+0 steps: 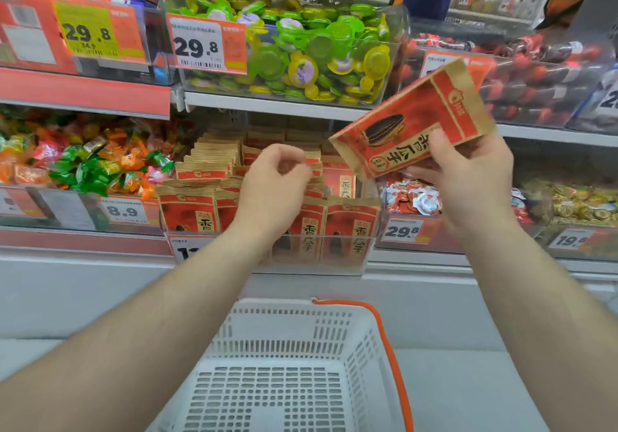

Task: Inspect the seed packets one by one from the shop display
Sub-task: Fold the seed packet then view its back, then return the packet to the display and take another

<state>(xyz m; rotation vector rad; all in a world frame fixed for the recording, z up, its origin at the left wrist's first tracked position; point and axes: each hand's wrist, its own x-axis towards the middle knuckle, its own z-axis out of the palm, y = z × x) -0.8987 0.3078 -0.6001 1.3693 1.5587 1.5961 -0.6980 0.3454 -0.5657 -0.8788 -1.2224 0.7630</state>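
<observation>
Nearest the lens, a white basket (pixel 291 395) with an orange handle sits below both forearms, nothing in it. Above it, the right hand (pixel 468 184) holds one packet (pixel 414 119) lifted clear of the shelf and tilted, thumb pressed on the printed front near its lower edge, fingers curled behind. The left hand (pixel 274 181) hovers over the bin (pixel 267 251) of matching packets, fingers loosely curled and holding nothing I can make out.

More packets stand upright in rows in that clear bin, faces forward, packed close. Neighbouring bins hold wrapped sweets (pixel 83 161) and green jelly cups (pixel 301 47).

Judging by its look, the packet is light, a paper-like pouch with loose seeds inside: it should bend rather than break, and the contents will likely shift when tipped. The flat sealed edges look like the firmest places to pinch; squeezing the belly would probably crumple it. Pulling one from the tight row by its top edge seems easiest.
</observation>
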